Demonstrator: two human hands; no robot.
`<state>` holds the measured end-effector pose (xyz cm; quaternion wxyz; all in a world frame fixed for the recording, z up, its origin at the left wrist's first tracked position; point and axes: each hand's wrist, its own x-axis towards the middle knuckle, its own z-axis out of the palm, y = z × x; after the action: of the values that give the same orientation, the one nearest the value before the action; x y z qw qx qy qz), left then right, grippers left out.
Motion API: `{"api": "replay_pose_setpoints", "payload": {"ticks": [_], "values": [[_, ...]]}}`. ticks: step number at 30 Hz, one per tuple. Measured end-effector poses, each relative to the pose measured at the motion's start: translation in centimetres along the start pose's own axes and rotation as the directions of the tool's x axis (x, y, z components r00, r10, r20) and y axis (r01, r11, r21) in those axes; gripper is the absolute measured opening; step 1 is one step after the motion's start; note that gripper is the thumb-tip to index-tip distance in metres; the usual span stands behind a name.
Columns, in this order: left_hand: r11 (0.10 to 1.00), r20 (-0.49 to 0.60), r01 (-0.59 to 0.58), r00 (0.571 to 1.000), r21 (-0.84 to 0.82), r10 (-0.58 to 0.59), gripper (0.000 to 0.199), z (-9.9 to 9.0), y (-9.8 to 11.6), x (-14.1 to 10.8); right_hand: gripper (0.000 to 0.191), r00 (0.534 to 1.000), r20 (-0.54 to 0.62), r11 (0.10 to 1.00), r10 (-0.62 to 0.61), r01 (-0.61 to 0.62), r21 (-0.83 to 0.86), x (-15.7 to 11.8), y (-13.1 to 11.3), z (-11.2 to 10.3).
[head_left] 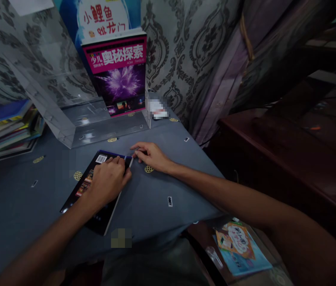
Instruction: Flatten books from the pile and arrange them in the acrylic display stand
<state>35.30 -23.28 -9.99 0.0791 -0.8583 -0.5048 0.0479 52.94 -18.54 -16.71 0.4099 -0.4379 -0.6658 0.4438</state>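
Observation:
A dark book (108, 216) lies tilted on the cloth-covered table, its back cover up with a barcode near the far edge. My left hand (108, 178) rests on that cover, fingers bent together near the far end and thumb along the right edge. Part of the cover is hidden under this hand. Just beyond the book's far right corner is my right hand (151, 155), its fingers loosely bent and apart, with nothing visible in them. Behind both hands stands a clear acrylic rack (111, 129) holding a pink and purple book (123, 77) upright.
A taller blue book (69, 20) stands behind the purple one. Several books form a stack (7, 127) on the left. A pale object (158, 109), partly blurred, lies right of the rack. Below the table's front edge are more booklets (245, 262). Dark red furniture (263, 159) stands at right.

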Motion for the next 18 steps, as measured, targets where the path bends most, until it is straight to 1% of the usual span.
{"api": "replay_pose_setpoints", "payload": {"ticks": [4, 9, 13, 18], "values": [[1.000, 0.004, -0.001, 1.000, 0.006, 0.001, 0.034, -0.13, 0.20, -0.07, 0.029, 1.000, -0.014, 1.000, 0.001, -0.001, 0.002, -0.09, -0.21, -0.02], [1.000, 0.038, 0.017, 0.999, 0.006, -0.017, 0.034, -0.32, 0.47, -0.11, 0.031, 0.996, -0.060, 0.997, -0.072, 0.070, -0.023, -0.60, -0.68, -0.09], [1.000, 0.077, 0.011, 0.997, 0.012, -0.011, 0.035, -0.40, 0.52, -0.13, 0.030, 0.993, -0.055, 0.991, -0.104, 0.099, -0.089, -0.94, -0.86, -0.05], [1.000, 0.063, 0.021, 0.998, 0.013, -0.022, 0.031, -0.44, 0.61, -0.10, 0.031, 0.992, -0.065, 0.988, -0.105, 0.097, -0.118, -0.93, -0.70, 0.00]]}}
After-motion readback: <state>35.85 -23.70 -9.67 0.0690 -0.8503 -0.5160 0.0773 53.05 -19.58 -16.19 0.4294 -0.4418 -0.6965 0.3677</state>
